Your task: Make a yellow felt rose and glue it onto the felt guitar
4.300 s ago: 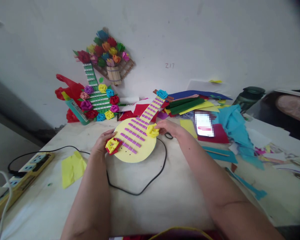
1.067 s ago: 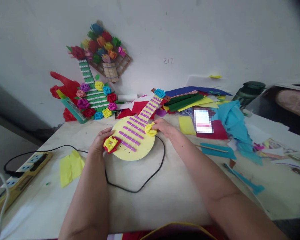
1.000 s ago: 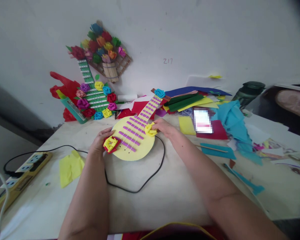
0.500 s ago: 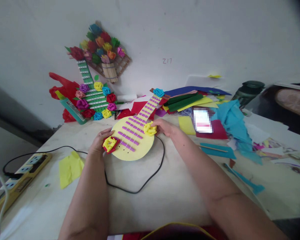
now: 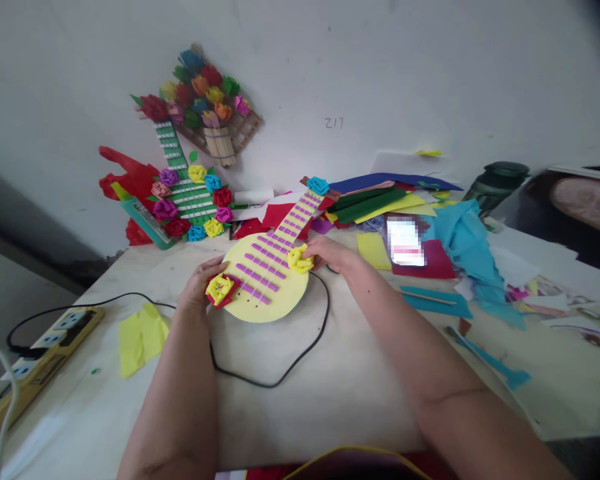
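Note:
A yellow paper guitar [image 5: 287, 300] with purple strips and white strings is held slanted above the table, its neck pointing away to the right. My left hand [image 5: 200, 283] is closed on its left edge, next to a red-and-yellow paper flower [image 5: 221, 289]. On the right side of the body, the fingers of my right hand [image 5: 330, 255] are closed against a yellow paper flower [image 5: 299, 260], pinching it. A blue paper flower [image 5: 319, 185] tops the neck. Some fingertips are hidden behind the guitar and the flower.
A black cable [image 5: 275, 385] loops beneath the guitar from a power strip [image 5: 55, 357]. Behind stand a green paper guitar [image 5: 193, 197], a glue bottle [image 5: 147, 220] and a wall basket of paper flowers [image 5: 220, 143]. A phone [image 5: 405, 241], paper scraps [image 5: 495, 267] and a dark bottle [image 5: 497, 183] lie rightward.
My right hand's fingers have shifted slightly on the yellow flower. The guitar and my left hand have stayed in place.

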The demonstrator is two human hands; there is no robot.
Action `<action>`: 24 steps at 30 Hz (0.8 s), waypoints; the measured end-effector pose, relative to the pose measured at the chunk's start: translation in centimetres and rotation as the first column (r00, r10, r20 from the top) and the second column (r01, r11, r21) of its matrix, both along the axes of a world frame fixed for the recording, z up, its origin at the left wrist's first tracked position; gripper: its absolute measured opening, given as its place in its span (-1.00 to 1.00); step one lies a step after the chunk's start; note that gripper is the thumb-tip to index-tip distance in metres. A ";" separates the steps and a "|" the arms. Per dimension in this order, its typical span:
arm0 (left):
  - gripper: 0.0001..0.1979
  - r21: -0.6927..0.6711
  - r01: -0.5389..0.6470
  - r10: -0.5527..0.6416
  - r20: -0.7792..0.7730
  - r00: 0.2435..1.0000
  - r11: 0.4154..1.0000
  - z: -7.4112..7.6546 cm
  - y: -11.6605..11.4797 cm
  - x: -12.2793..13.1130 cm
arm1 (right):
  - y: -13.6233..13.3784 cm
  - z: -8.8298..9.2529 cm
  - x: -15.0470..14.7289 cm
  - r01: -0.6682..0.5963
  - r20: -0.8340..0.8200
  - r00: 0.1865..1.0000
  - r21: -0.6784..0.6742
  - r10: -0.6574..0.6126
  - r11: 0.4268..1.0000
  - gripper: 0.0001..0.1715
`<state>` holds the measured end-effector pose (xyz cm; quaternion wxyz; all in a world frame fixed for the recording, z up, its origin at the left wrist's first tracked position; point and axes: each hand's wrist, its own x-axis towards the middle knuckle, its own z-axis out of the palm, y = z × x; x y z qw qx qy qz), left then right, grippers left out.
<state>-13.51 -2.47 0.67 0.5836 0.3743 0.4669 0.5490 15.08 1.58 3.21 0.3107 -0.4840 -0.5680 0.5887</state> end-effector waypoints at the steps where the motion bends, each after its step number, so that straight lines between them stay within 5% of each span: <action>1: -0.60 -0.002 0.000 0.000 0.001 1.000 1.000 0.0 0.0 0.0 | 0.0 0.0 0.0 0.004 0.000 1.000 0.001 -0.004 1.000 -0.85; 9: -0.60 0.016 -0.012 0.013 -0.027 1.000 1.000 0.2 -0.1 0.3 | 0.0 -0.2 -0.4 0.029 0.001 1.000 0.056 -0.030 0.998 -0.95; 24: -0.61 0.001 -0.025 0.025 -0.015 1.000 1.000 0.2 -0.2 0.4 | -0.2 -0.1 -0.3 -0.004 -0.056 0.998 0.006 0.004 1.000 -0.86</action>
